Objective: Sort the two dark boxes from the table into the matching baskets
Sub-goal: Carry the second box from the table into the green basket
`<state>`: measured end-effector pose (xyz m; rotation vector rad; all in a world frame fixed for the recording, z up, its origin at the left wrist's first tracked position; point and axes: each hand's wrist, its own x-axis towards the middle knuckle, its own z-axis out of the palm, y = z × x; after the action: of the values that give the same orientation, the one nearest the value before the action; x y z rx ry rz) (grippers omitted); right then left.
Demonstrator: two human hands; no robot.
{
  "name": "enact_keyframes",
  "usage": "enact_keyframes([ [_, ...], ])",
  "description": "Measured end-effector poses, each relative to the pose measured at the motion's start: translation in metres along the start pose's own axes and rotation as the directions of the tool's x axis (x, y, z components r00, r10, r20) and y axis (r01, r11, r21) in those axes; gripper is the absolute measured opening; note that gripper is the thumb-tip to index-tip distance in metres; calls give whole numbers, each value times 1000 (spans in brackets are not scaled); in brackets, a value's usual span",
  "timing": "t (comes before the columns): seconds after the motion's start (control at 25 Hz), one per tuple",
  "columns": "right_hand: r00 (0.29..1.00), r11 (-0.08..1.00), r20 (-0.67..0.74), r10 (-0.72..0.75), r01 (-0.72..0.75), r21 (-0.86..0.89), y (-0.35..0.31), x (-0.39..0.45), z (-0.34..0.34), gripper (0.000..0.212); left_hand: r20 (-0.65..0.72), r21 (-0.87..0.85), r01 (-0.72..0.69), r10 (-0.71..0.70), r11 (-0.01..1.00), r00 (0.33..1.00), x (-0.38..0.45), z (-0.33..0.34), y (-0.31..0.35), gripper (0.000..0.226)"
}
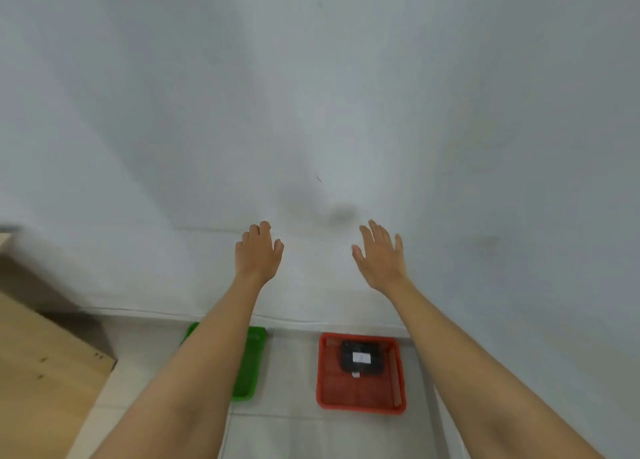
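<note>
A red basket [360, 394] stands on the floor at lower centre-right, and a dark box [361, 356] with a white label lies in its far half. To its left a green basket [251, 361] stands on the floor, mostly hidden by my left forearm; I cannot see what is inside it. My left hand [258, 254] and my right hand [381, 256] are raised in front of the white wall, well above both baskets. Both hold nothing and their fingers are apart; the left fingers curl slightly.
A light wooden table [38, 372] fills the lower left corner, with only its bare top and edge in view. A pale wall [318, 95] takes up most of the view. Grey floor tiles [291, 372] lie between the two baskets.
</note>
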<state>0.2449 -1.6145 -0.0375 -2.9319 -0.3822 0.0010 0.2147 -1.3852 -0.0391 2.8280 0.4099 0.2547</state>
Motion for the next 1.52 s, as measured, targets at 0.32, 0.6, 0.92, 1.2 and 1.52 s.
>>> enact_keyframes([
  [0.32,981,989,-128,-143,147,23,-174,-13,-74,51,-234,44,75,-62,996,970,-41,-156,-141,41],
  [0.6,960,960,-132,-248,262,101,-394,-103,-46,50,-237,124,202,-168,972,957,-145,-257,-333,48],
  [0.92,936,933,-69,-345,350,83,-577,-152,-4,49,-233,117,322,-289,940,929,-206,-316,-502,48],
  [1.2,920,914,-38,-390,392,102,-733,-122,51,48,-205,80,389,-366,918,908,-191,-339,-658,48],
  [1.52,950,935,-28,-310,310,174,-911,-57,82,46,-126,118,355,-341,927,932,-125,-391,-836,51],
])
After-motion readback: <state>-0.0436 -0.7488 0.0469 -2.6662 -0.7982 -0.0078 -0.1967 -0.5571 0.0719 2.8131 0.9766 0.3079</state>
